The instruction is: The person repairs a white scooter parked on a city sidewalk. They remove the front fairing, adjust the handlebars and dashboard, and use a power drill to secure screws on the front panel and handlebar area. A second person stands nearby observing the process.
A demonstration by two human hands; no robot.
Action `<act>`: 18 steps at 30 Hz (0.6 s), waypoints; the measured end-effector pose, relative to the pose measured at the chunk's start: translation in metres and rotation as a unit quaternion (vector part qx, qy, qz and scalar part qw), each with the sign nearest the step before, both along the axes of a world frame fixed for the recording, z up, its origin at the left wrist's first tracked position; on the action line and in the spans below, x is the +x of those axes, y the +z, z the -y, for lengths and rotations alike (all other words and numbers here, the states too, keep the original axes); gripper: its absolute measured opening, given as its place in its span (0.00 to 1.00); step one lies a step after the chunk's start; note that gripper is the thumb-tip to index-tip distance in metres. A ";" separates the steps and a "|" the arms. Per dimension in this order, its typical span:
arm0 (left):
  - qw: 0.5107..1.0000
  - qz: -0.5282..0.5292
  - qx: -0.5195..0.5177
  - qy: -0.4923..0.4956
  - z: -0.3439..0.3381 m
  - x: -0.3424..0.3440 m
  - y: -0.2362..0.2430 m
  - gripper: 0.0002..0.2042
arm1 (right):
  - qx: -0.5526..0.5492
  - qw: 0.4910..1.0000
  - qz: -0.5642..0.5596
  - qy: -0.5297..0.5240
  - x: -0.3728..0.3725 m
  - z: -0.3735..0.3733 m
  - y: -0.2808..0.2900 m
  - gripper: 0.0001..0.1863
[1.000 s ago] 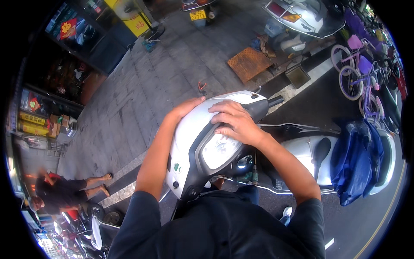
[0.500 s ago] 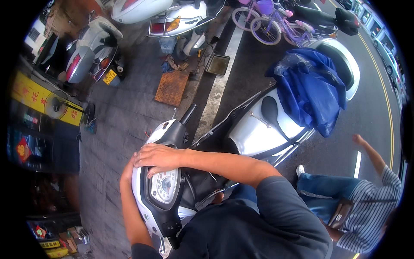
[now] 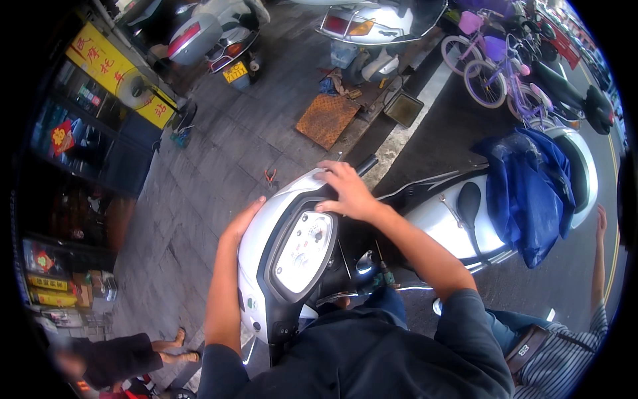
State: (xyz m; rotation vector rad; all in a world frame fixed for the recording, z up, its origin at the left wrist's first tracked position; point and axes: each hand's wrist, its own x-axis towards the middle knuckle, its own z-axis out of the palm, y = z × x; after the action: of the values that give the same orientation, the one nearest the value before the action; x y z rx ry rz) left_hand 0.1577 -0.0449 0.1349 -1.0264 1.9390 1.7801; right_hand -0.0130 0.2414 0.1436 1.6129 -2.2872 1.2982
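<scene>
A parked silver-white scooter stands in front of me. My left hand [image 3: 243, 219] lies along the outer side of its white handlebar cover [image 3: 251, 286], fingers stretched out against the shell. My right hand [image 3: 347, 191] grips the far end of that cover. Its fingers spread over the edge, and the thumb rests by the instrument panel [image 3: 302, 256]. A black handlebar grip [image 3: 367, 165] sticks out beyond my right hand. Behind the cover, a tool with a green handle [image 3: 386, 273] sits near my legs. A dark, long-stemmed mirror [image 3: 469, 199] lies on the scooter's silver body [image 3: 432, 221].
Red-handled pliers [image 3: 270, 177] lie on the paving. A rusty plate [image 3: 328, 120] and a shallow tray [image 3: 403, 109] are farther off. Blue plastic sheeting [image 3: 531, 193] covers the scooter's rear. A person in stripes [image 3: 565, 352] stands right; another person [image 3: 126, 359] is at lower left.
My right hand has slid away from my left one, toward the far end of the cover. My left hand now shows along the cover's side. The view has shifted, and a person shows at lower left.
</scene>
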 end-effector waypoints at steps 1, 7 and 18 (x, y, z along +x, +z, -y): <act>1.000 0.018 -0.013 -0.003 -0.009 -0.003 0.014 0.34 | 0.021 0.999 0.003 0.041 -0.012 -0.007 0.001 0.36; 0.999 0.018 -0.043 0.009 -0.015 0.002 0.024 0.32 | 0.137 0.974 0.091 0.158 -0.060 -0.016 0.014 0.32; 1.000 -0.005 0.008 0.011 0.007 0.000 -0.005 0.33 | 0.204 0.941 0.137 0.232 -0.087 -0.025 0.005 0.41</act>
State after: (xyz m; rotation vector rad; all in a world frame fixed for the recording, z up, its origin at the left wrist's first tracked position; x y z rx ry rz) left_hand 0.1577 -0.0517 0.1299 -1.0408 1.9223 1.8132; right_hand -0.1003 0.2660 0.1482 2.3619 -2.5699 1.2466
